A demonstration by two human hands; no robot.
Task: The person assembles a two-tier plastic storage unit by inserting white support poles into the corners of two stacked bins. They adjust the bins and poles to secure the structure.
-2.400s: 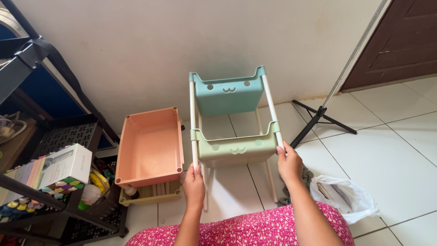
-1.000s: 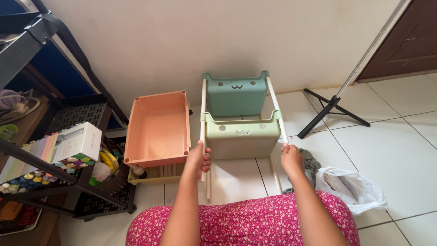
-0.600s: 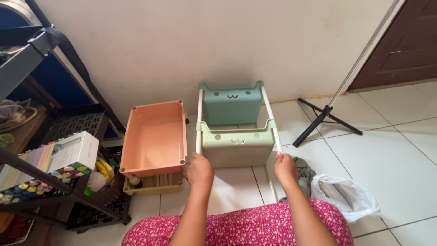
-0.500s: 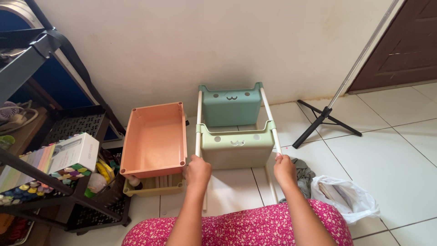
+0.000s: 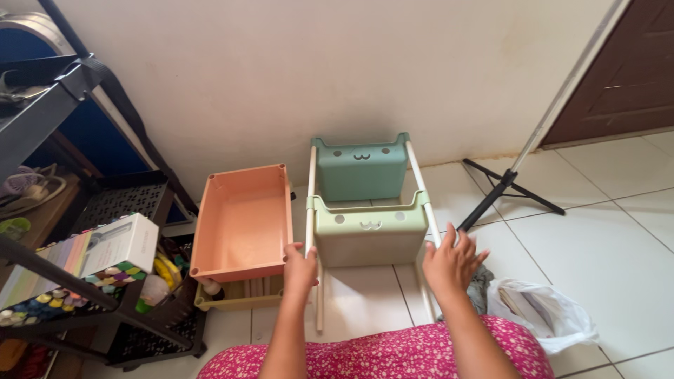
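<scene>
Pale plastic makes up the little shelf frame [image 5: 368, 203] in front of me: a teal bin [image 5: 360, 168] at the far end, a light green bin [image 5: 370, 236] nearer to me, both strung on thin white poles [image 5: 425, 203] that run from about 12 o'clock down toward my lap. The frame leans with its far end against the cream wall [image 5: 316, 70] and its near ends over the white tiled floor [image 5: 597, 253].

My left hand [image 5: 300, 269] sits at 7 o'clock of the green bin, fingers curled around the left pole just below the bin's corner, so that pole passes through my closed fist. My right hand [image 5: 453, 263] is at 5 o'clock of the same bin, fingers spread wide and holding nothing; the right pole's lower stretch lies just beside my fingertips, and I cannot tell whether they touch it.

At 9 o'clock of the frame an orange bin [image 5: 242, 221] lies open-side up, resting on a yellow bin [image 5: 235, 295]; its near right corner is just beside my left hand. Farther left stands a black rack [image 5: 105, 210] with a white box [image 5: 116, 245] on it. At 2 o'clock a black tripod [image 5: 505, 186] stands on the tiles, and at 4 o'clock, near my right wrist, lie a grey cloth [image 5: 481, 281] and a white plastic bag [image 5: 544, 316]. My pink flowered dress [image 5: 379, 354] fills the bottom edge.
</scene>
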